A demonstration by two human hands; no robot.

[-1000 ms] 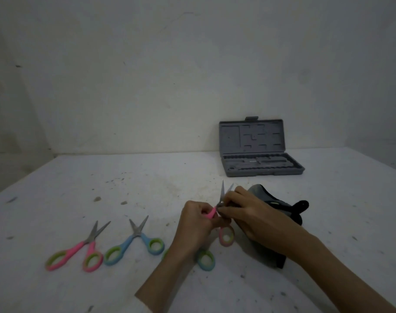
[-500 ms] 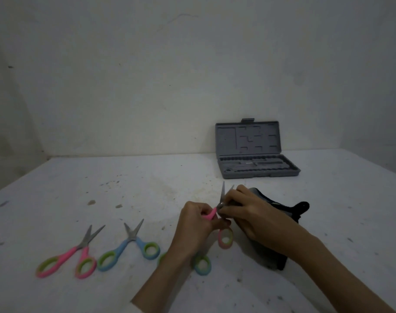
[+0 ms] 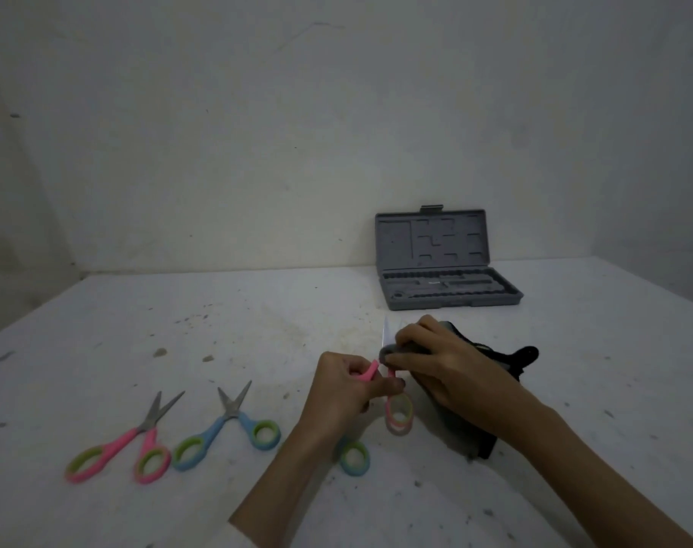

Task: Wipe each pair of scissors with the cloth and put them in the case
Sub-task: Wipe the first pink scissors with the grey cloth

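four scissors. nearest, a blue-green loop (image 3: 354, 457) pokes out under the left forearm, rest hidden. left of the hands, flat on the table (image 3: 100, 342): pink pair (image 3: 127, 444), blue pair (image 3: 226, 425). left hand (image 3: 339, 393) pinches the held pink scissors (image 3: 396, 409) by the handle; right hand (image 3: 436, 357) grips one dark cloth (image 3: 475, 429) around the blades. beyond the hands, one open grey case (image 3: 439, 267) by the wall.

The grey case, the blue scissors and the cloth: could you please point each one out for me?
grey case (image 3: 432, 241), head view, on the inside of its raised lid.
blue scissors (image 3: 218, 427), head view, on the longer blue handle arm.
cloth (image 3: 461, 437), head view, on the fold hanging below the right hand.
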